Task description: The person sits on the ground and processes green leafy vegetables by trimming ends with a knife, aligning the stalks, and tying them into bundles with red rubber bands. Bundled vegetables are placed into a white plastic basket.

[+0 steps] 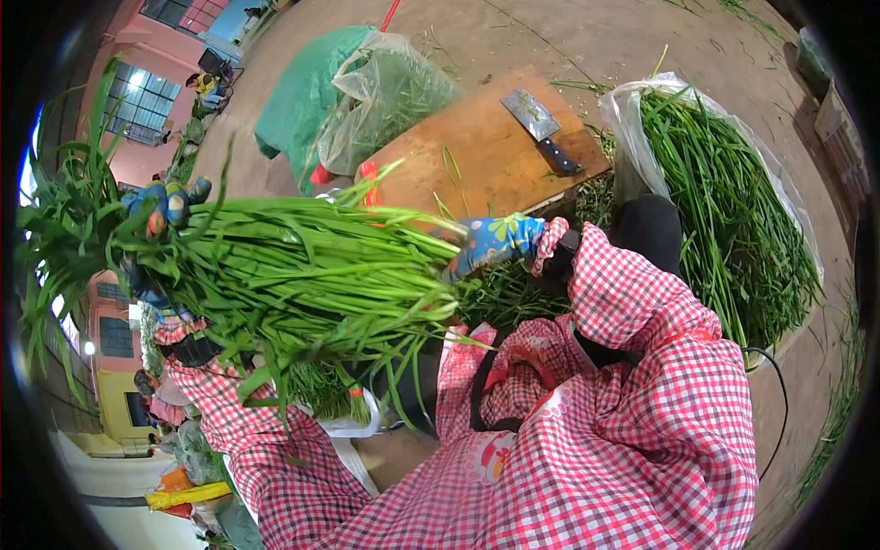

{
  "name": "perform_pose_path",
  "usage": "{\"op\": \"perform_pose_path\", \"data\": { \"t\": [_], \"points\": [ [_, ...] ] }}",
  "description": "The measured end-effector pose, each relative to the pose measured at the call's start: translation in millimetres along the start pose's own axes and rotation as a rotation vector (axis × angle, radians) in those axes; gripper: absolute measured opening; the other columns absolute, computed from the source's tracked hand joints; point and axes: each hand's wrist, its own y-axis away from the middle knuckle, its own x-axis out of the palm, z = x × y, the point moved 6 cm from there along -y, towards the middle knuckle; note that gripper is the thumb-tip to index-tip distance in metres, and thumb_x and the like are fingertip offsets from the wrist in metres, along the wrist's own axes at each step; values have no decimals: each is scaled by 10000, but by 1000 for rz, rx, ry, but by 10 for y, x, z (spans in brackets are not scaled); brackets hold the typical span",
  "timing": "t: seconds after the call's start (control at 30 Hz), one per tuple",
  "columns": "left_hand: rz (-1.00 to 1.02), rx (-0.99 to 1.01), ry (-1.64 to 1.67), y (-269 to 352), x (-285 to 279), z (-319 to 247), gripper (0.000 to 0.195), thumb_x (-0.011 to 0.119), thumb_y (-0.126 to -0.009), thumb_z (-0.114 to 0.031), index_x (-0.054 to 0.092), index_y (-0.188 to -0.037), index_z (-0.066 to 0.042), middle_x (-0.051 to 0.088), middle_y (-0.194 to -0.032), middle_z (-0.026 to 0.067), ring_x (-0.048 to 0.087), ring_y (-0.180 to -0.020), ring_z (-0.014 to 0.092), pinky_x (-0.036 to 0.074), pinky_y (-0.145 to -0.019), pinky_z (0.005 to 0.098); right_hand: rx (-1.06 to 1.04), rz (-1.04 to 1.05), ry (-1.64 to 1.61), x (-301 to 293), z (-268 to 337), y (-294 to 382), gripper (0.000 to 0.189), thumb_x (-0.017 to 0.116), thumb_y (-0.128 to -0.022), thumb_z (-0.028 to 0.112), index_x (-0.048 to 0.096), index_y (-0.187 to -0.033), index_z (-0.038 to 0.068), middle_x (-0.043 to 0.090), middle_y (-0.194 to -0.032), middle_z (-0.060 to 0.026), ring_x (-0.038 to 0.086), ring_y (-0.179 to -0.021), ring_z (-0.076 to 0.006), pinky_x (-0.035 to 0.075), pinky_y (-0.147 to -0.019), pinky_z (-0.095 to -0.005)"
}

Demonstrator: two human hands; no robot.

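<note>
My left hand (162,210), in a blue patterned glove, is closed around the leafy end of a big bunch of long-leaved greens (309,268). The bunch lies sideways in the air before my chest, its pale cut stem ends pointing right. At those ends is my right hand (491,240), in a similar glove; its fingers are hidden behind the stems, so their grip does not show. Beyond the bunch, a cleaver (540,130) with a black riveted handle lies on a wooden board (474,148), beside a few loose green stalks.
At right, a clear plastic bag (622,117) holds many more greens. Another plastic bag (344,130) with greens stands by a green sack (295,103). Greens tied with a red band (355,392) sit in a white container (375,412) below. Distant people (206,86) sit at left.
</note>
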Motion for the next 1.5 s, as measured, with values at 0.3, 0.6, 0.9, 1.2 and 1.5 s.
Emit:
{"op": "perform_pose_path", "data": {
  "t": [0.3,0.6,0.9,1.2,1.5],
  "points": [
    [-887,193,-309,833,-980,-499,403,442,-972,-227,502,-1306,-10,560,-1270,195,593,-1093,312,508,-936,492,343,-223,213,-114,-698,578,357,550,-908,414,657,-887,75,644,-748,-50,567,-664,-188,457,-611,-366],
    [-1040,222,-683,941,-733,-461,370,421,-948,-108,481,-1299,-8,565,-1244,177,638,-989,289,573,-827,431,352,-174,1280,-397,67,940,933,778,-690,317,294,-1456,95,493,-1329,-198,559,-1095,-362,456,-921,-444],
    [-1100,264,-672,886,-591,-198,391,431,-947,-79,435,-1327,12,532,-1284,181,625,-1031,299,589,-826,427,-585,-543,1577,153,1352,274,799,694,-676,259,384,-1411,197,394,-1446,-82,332,-1361,-276,264,-1102,-504],
    [-968,135,-657,682,-631,-164,383,400,-967,-87,429,-1339,3,566,-1236,159,629,-1003,265,571,-841,384,-571,11,1342,350,297,-12,210,579,-779,290,646,-885,122,620,-749,-86,616,-785,-295,490,-748,-446],
    [-933,148,-348,782,-780,-207,394,411,-945,-68,456,-1331,0,579,-1212,185,644,-972,283,584,-817,409,283,54,960,-148,-166,959,737,773,-736,292,451,-1366,85,601,-1196,-190,598,-1088,-300,482,-898,-377]
  ]
}}
